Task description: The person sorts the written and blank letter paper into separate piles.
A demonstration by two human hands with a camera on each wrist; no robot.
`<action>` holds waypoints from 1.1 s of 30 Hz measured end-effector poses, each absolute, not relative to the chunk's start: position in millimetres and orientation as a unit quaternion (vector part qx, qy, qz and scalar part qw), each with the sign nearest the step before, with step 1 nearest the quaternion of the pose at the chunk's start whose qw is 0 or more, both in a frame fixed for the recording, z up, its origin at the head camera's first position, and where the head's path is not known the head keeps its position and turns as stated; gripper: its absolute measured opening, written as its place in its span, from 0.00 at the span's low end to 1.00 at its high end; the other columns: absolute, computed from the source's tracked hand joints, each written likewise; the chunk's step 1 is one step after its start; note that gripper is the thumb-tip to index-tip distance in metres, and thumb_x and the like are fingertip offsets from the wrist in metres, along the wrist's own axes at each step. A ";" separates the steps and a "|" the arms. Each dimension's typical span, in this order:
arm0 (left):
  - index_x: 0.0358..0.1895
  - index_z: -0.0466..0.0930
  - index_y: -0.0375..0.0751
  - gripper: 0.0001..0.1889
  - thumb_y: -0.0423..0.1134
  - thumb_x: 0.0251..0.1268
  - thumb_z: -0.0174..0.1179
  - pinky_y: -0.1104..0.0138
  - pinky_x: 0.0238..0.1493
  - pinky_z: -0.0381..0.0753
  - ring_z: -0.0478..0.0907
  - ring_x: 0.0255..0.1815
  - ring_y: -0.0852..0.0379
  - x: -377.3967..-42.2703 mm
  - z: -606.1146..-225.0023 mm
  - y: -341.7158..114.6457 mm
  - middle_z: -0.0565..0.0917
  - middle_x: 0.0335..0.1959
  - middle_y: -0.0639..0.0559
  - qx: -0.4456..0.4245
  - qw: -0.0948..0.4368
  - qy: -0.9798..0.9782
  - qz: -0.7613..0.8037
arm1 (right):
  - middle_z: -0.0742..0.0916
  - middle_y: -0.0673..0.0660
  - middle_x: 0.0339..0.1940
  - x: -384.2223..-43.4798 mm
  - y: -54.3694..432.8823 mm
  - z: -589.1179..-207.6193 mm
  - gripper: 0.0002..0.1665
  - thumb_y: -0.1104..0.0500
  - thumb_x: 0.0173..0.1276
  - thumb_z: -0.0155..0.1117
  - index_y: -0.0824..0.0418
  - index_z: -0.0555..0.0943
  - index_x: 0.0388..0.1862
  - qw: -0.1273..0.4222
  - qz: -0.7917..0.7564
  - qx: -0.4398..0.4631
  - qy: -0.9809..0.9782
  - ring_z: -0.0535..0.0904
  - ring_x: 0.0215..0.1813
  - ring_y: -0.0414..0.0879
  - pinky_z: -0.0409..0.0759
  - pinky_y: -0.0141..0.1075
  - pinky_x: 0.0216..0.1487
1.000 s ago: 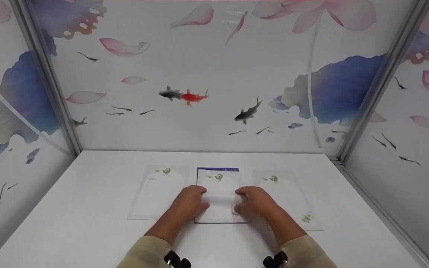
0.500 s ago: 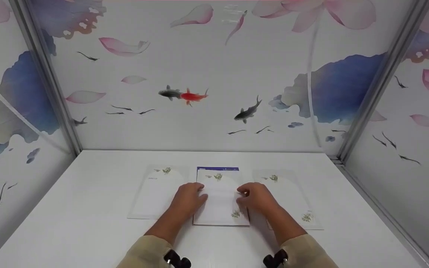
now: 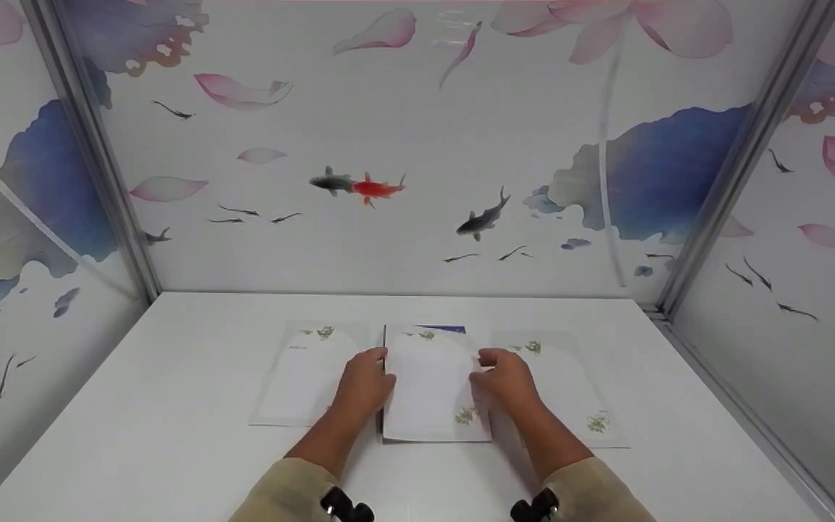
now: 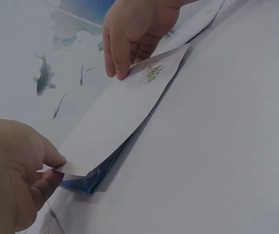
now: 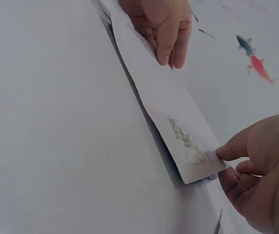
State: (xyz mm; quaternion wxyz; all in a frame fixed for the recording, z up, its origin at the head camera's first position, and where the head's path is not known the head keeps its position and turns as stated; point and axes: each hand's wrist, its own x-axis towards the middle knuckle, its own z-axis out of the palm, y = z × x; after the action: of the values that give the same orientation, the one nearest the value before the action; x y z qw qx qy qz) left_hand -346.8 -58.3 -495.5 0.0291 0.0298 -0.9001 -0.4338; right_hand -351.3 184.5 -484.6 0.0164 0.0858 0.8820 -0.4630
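Observation:
In the head view a white sheet of paper (image 3: 428,384) with small green plant prints lies over a dark blue booklet or folder, whose blue edge (image 3: 446,329) shows behind the sheet's top. My left hand (image 3: 364,380) pinches the sheet's left edge; the left wrist view has the thumb (image 4: 54,155) on top and fingers beneath. At the right edge my right hand (image 3: 508,377) pinches the sheet between thumb and fingers, as the right wrist view shows. The sheet's near edge stands slightly apart from the blue cover (image 4: 88,180) below it.
Similar printed white sheets lie on either side, one on the left (image 3: 309,384) and one on the right (image 3: 562,391), both partly behind my forearms. The white table (image 3: 171,362) meets panels printed with fish and petals at the back and sides.
The middle sheet has shifted a little right and away from me, covering the left part of the blue edge. Its earlier bulge has flattened. Both hands moved slightly farther apart and away.

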 end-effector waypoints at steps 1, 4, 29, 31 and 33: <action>0.76 0.74 0.37 0.29 0.34 0.74 0.64 0.45 0.80 0.73 0.72 0.81 0.38 -346.7 -495.4 -58.7 0.79 0.75 0.39 0.033 0.028 -0.894 -0.446 | 0.86 0.61 0.69 -351.6 184.8 -484.4 0.34 0.61 0.72 0.69 0.61 0.77 0.76 0.015 -0.468 0.089 0.879 0.82 0.70 0.57 0.82 0.53 0.73; 0.75 0.75 0.37 0.29 0.34 0.73 0.65 0.46 0.77 0.76 0.75 0.78 0.39 -346.2 -495.0 -59.4 0.81 0.73 0.39 0.040 0.024 -0.880 -0.473 | 0.87 0.61 0.66 -352.3 186.1 -484.6 0.32 0.62 0.73 0.69 0.61 0.78 0.75 0.008 -0.480 0.092 0.872 0.83 0.68 0.56 0.84 0.51 0.71; 0.77 0.74 0.40 0.29 0.34 0.73 0.60 0.47 0.77 0.76 0.79 0.74 0.42 -348.1 -490.6 -39.9 0.82 0.71 0.41 0.010 0.026 -0.852 -0.523 | 0.84 0.63 0.67 -350.8 214.5 -474.1 0.25 0.61 0.80 0.61 0.58 0.80 0.74 0.002 -0.542 0.094 0.835 0.82 0.68 0.56 0.84 0.48 0.71; 0.78 0.72 0.40 0.30 0.34 0.73 0.59 0.48 0.74 0.79 0.81 0.71 0.43 -347.4 -490.6 -34.9 0.82 0.71 0.41 -0.004 0.023 -0.847 -0.531 | 0.84 0.63 0.68 -351.0 219.9 -472.7 0.25 0.61 0.81 0.60 0.58 0.79 0.74 0.003 -0.547 0.092 0.832 0.82 0.69 0.57 0.83 0.50 0.73; 0.79 0.71 0.40 0.31 0.33 0.72 0.59 0.49 0.72 0.81 0.83 0.68 0.44 -346.3 -490.8 -30.2 0.81 0.72 0.41 -0.012 0.018 -0.842 -0.539 | 0.83 0.65 0.69 -350.8 225.6 -472.0 0.25 0.61 0.81 0.59 0.59 0.78 0.75 0.005 -0.553 0.088 0.828 0.81 0.71 0.58 0.81 0.51 0.75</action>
State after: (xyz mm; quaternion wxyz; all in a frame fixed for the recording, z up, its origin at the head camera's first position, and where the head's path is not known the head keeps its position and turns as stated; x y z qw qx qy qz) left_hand -346.3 -30.2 -490.8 0.0181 -0.0116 -0.8421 -0.5388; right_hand -350.8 225.6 -472.0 0.0049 0.0881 0.8283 -0.5533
